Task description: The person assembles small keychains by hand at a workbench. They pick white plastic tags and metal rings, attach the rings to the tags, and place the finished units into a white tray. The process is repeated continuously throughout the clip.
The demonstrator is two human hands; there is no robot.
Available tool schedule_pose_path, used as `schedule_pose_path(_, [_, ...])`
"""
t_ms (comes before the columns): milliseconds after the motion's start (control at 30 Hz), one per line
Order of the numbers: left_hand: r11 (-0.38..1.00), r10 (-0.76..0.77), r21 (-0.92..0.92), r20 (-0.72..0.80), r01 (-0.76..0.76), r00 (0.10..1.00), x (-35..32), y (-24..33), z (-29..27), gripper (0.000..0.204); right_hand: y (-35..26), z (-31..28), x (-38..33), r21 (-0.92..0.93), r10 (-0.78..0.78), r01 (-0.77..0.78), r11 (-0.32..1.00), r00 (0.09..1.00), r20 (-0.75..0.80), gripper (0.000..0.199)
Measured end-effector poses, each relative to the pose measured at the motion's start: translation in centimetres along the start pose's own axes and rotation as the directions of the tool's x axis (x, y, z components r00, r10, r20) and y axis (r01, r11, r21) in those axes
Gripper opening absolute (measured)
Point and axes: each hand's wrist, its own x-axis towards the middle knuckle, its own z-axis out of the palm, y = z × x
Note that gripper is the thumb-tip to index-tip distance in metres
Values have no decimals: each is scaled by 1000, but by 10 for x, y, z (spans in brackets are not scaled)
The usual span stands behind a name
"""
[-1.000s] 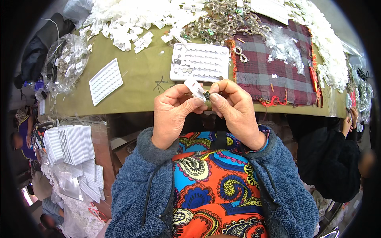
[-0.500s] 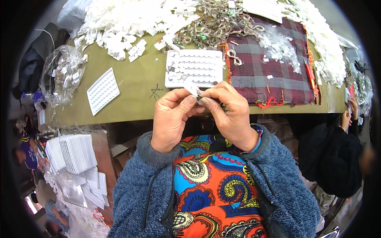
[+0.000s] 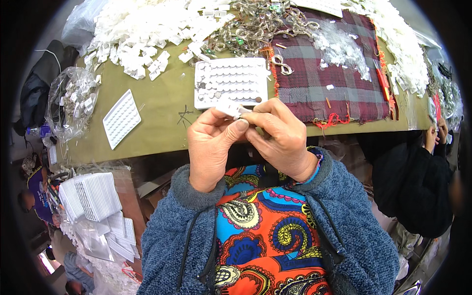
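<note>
Between my hands, just in front of the near edge of the table, is a small white plastic piece (image 3: 227,107). My left hand (image 3: 212,145) pinches it between thumb and fingers. My right hand (image 3: 281,137) is closed at the piece's right end, fingertips pressed against it; whatever small part they hold there is hidden. Right behind my hands lies a white tray (image 3: 198,101) with rows of round slots. A few grey discs sit at its left side, and a dark disc (image 3: 258,100) is at its near right corner.
White plastic pieces (image 3: 128,37) are heaped at the far left, coiled clear cables (image 3: 246,29) behind the tray. On the right lies a plaid cloth (image 3: 305,98) with clear bits and a red-handled tool (image 3: 381,81). Another dimpled tray (image 3: 121,119) rests left. A co-worker's hands (image 3: 435,135) show far right.
The white piece has been turned in my fingers, and the dark part seen at it earlier is now covered. My right fingers have closed in nearer to it. The whole view has shifted slightly.
</note>
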Motion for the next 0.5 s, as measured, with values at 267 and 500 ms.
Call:
schedule_pose_path(267, [988,119,-101,6,-118,993,0,0,-5,21,-5,0,-5,314,296,-324,892,946,135,16])
schedule_pose_path(500, [982,191,-6,42,-191,981,-5,-1,-2,18,-10,2,-6,213,274,-281,936,960,62,10])
